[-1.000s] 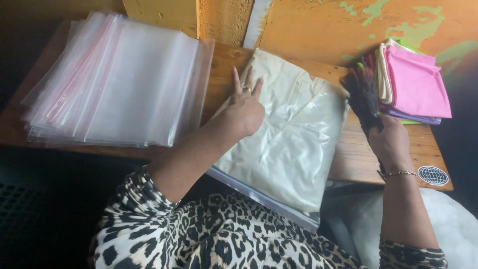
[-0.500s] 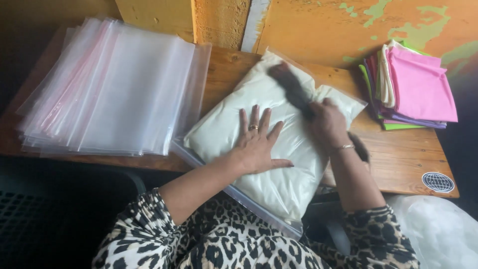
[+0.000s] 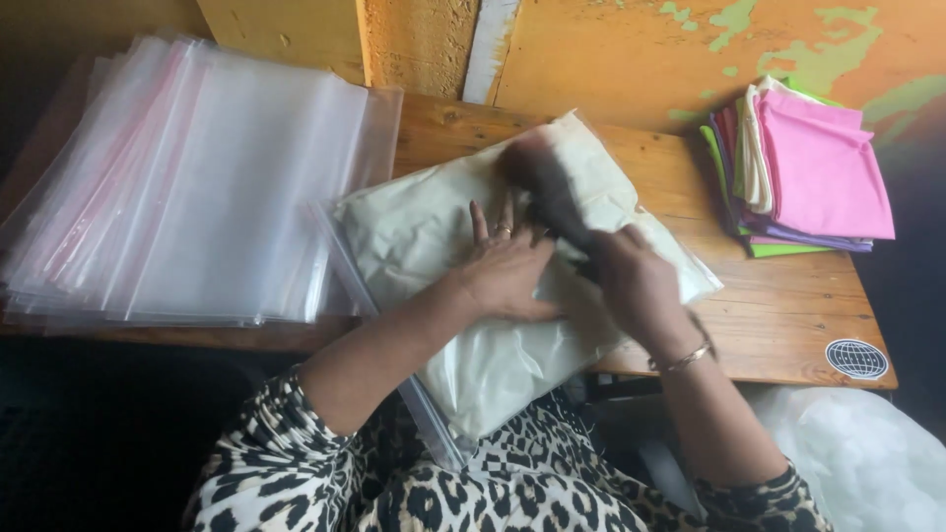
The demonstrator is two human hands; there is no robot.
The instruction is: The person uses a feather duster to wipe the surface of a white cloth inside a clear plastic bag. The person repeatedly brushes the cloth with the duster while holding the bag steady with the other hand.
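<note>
A clear zip bag holding a folded cream cloth (image 3: 434, 232) lies slanted on the wooden table (image 3: 778, 315), its near end hanging over the front edge. My left hand (image 3: 507, 271) rests flat on the middle of the bag, fingers spread, a ring on one finger. My right hand (image 3: 636, 286), with a bracelet at the wrist, grips a dark brush-like object (image 3: 552, 187). That object is blurred and lies across the bag's far half.
A thick stack of empty clear bags (image 3: 197, 187) covers the table's left side. Folded cloths in pink, cream, purple and green (image 3: 818, 167) are piled at the far right against the orange wall (image 3: 611, 49). A white plastic sack (image 3: 867, 453) sits below the table's right corner.
My right hand brought the dark object from the pile of coloured cloths over onto the bag and swept it leftward. The bag has turned and slid left; my left hand stays pressed on it.
</note>
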